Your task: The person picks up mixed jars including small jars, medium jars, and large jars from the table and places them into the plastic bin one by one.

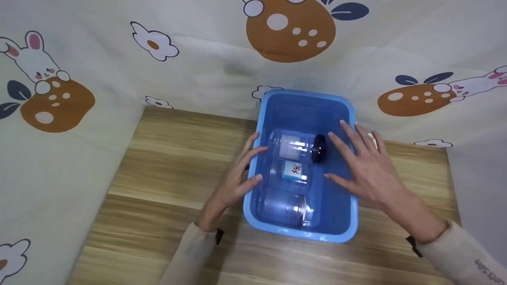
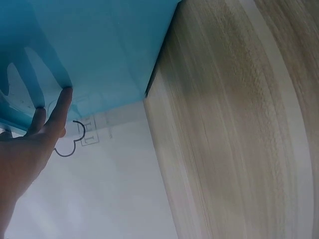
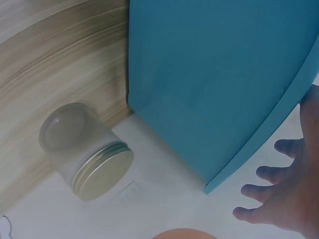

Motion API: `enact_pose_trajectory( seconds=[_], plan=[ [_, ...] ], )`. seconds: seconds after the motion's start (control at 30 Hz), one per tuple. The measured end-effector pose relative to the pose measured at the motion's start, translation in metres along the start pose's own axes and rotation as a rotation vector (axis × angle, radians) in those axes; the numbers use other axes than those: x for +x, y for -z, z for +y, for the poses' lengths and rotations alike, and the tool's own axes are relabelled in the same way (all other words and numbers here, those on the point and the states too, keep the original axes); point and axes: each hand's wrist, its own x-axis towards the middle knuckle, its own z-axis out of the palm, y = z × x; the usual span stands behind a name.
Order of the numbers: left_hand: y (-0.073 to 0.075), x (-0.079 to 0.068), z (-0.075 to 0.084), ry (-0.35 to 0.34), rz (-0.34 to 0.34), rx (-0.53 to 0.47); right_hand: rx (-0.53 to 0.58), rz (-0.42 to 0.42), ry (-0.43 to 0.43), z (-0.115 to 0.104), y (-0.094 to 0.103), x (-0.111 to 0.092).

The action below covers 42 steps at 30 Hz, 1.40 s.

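A blue plastic bin (image 1: 301, 236) stands on the wood-grain surface, and clear jars lie on their sides in it. The farthest jar (image 1: 293, 146) has a dark lid (image 1: 319, 149); the middle one bears a light-blue label (image 1: 292, 170); the nearest jar (image 1: 282, 208) looks plain. At the bin's left rim is my left hand (image 1: 233, 180), fingers extended; in the left wrist view its fingertips touch the bin's outer wall (image 2: 109, 55). My right hand (image 1: 370, 172) hovers over the right rim, fingers spread and holding nothing.
Outside the bin on the right, a clear jar with a gold lid (image 3: 87, 152) lies tilted on its side, mostly hidden behind my right hand in the head view. Patterned cloth (image 1: 206, 71) rises behind the bin and on both sides of the wood-grain surface (image 1: 158, 166).
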Motion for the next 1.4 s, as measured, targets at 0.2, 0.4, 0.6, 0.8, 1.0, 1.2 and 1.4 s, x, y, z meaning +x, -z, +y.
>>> enact_pose_trajectory(
  seconds=[0.2, 0.4, 0.6, 0.8, 1.0, 1.2, 1.4],
  plan=[
    [0.003, 0.002, 0.024, -0.01, -0.001, -0.029, -0.001, 0.018, -0.041, 0.009, 0.002, -0.004],
    [-0.001, -0.001, 0.001, -0.002, 0.008, -0.016, 0.009, 0.055, -0.104, 0.021, 0.006, -0.013],
    [-0.001, -0.004, -0.012, 0.008, -0.003, -0.002, 0.022, 0.055, -0.143, 0.03, 0.005, -0.023],
    [0.0, -0.004, -0.011, 0.01, 0.009, -0.004, 0.041, 0.035, -0.169, 0.037, 0.002, -0.026],
    [-0.002, -0.003, -0.012, -0.001, 0.008, 0.003, 0.057, 0.042, -0.189, 0.042, -0.002, -0.028],
    [-0.002, -0.003, -0.011, -0.013, 0.01, -0.044, 0.082, 0.104, -0.185, 0.049, -0.008, -0.03],
    [-0.001, 0.001, 0.011, -0.022, 0.016, -0.061, 0.085, 0.141, -0.201, 0.061, -0.014, -0.033]
  ],
)
